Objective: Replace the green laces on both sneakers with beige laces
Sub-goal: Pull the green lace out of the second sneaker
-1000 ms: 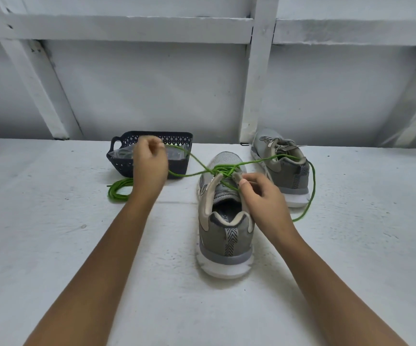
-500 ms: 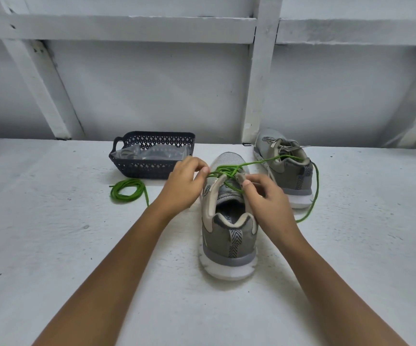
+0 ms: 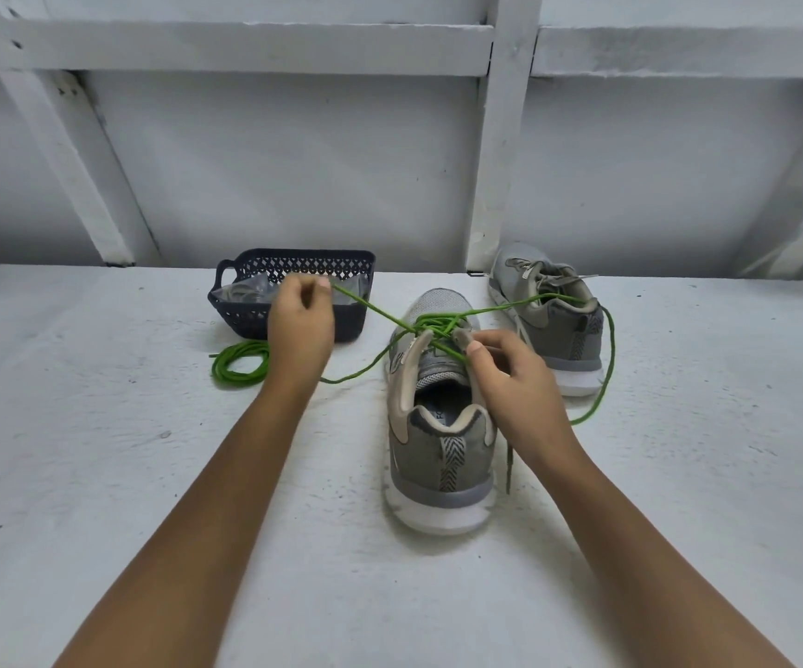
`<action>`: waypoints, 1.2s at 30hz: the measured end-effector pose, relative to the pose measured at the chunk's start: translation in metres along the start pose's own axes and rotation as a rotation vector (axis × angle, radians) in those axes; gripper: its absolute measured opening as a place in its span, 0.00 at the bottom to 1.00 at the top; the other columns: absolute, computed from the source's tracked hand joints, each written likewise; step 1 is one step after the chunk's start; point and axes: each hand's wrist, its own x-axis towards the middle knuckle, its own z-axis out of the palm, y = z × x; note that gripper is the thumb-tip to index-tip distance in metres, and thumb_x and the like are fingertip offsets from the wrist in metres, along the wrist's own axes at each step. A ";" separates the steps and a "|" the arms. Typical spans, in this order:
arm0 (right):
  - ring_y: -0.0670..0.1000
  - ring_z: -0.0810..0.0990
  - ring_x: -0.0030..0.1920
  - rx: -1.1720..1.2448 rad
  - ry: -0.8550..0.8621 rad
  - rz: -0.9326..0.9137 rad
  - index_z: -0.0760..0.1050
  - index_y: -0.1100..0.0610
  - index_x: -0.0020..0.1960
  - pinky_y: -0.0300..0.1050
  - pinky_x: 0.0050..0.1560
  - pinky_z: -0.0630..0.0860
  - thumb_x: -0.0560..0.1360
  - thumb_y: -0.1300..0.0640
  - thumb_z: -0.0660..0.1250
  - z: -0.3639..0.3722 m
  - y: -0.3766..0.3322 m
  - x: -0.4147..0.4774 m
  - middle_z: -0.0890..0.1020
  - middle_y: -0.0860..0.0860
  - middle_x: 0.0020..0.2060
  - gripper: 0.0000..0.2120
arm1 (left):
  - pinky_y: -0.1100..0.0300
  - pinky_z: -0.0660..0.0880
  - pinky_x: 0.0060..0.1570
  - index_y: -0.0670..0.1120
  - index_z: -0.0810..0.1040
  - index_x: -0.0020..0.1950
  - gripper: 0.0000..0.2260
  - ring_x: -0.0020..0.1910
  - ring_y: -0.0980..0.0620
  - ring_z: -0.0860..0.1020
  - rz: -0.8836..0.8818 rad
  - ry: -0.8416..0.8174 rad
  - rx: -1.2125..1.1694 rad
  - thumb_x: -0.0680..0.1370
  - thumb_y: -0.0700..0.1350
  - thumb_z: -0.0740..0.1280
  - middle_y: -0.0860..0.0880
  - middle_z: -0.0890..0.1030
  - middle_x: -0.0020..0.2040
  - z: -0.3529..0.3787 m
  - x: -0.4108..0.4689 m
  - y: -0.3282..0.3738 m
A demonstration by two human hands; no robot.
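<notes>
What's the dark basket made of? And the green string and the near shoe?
Basket: likely moulded plastic, matte, shown by its cut-out lattice wall. Green lace: looks like round braided cord, bending loosely. Near sneaker: seemingly knit fabric upper, textured weave; smooth white sole looks like rubber or foam.

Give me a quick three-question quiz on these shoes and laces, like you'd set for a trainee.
1. True or false: the left hand pinches a taut stretch of the green lace threaded in the near sneaker.
2. Where does the coiled green lace lie? A) on the table beside the basket; B) inside the basket; C) in the left hand.
3. Fill in: the right hand holds the ____ sneaker.

Key: 1 true; 2 A; 3 near.
</notes>
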 end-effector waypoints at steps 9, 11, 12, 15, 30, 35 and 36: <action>0.35 0.76 0.47 0.007 -0.006 0.002 0.76 0.47 0.51 0.28 0.43 0.69 0.77 0.50 0.63 -0.001 -0.001 -0.001 0.80 0.40 0.45 0.04 | 0.62 0.68 0.54 0.49 0.79 0.50 0.05 0.55 0.53 0.73 0.258 -0.519 0.332 0.78 0.48 0.65 0.53 0.77 0.50 0.021 -0.016 -0.018; 0.36 0.77 0.48 0.014 -0.006 0.003 0.76 0.47 0.51 0.30 0.44 0.70 0.77 0.50 0.63 -0.001 -0.001 -0.001 0.80 0.40 0.45 0.04 | 0.66 0.67 0.45 0.48 0.76 0.47 0.02 0.47 0.56 0.74 0.186 -0.482 0.230 0.79 0.44 0.64 0.54 0.76 0.44 0.021 -0.017 -0.011; 0.37 0.77 0.49 0.015 -0.005 0.003 0.76 0.47 0.51 0.31 0.45 0.70 0.77 0.50 0.63 -0.001 0.000 -0.001 0.80 0.40 0.45 0.04 | 0.66 0.68 0.43 0.47 0.75 0.46 0.03 0.43 0.57 0.74 0.143 -0.420 0.170 0.79 0.43 0.64 0.55 0.76 0.42 0.021 -0.016 -0.007; 0.37 0.77 0.49 0.010 -0.016 -0.005 0.76 0.47 0.51 0.32 0.46 0.70 0.77 0.50 0.63 -0.002 0.000 -0.001 0.80 0.40 0.46 0.05 | 0.67 0.69 0.37 0.47 0.73 0.42 0.07 0.37 0.58 0.71 -0.049 -0.145 -0.071 0.80 0.41 0.61 0.52 0.74 0.38 0.013 -0.006 0.001; 0.39 0.78 0.50 0.009 -0.009 -0.007 0.76 0.48 0.51 0.35 0.49 0.72 0.77 0.51 0.63 -0.001 0.000 0.000 0.81 0.40 0.45 0.05 | 0.74 0.66 0.39 0.47 0.75 0.46 0.03 0.46 0.56 0.74 0.119 -0.433 0.221 0.79 0.44 0.64 0.53 0.76 0.44 0.023 -0.020 -0.006; 0.36 0.77 0.49 -0.008 -0.021 -0.003 0.77 0.48 0.53 0.30 0.46 0.71 0.77 0.49 0.63 -0.002 0.000 -0.001 0.81 0.41 0.46 0.07 | 0.63 0.67 0.39 0.44 0.73 0.50 0.06 0.41 0.56 0.72 -0.027 -0.166 0.104 0.81 0.44 0.59 0.52 0.75 0.44 0.017 -0.010 -0.001; 0.35 0.77 0.48 -0.012 -0.020 -0.003 0.77 0.48 0.52 0.29 0.46 0.71 0.77 0.49 0.63 -0.002 0.000 0.000 0.81 0.40 0.46 0.07 | 0.63 0.67 0.38 0.45 0.72 0.50 0.06 0.40 0.57 0.72 -0.053 -0.117 0.085 0.82 0.45 0.58 0.52 0.75 0.43 0.017 -0.009 -0.001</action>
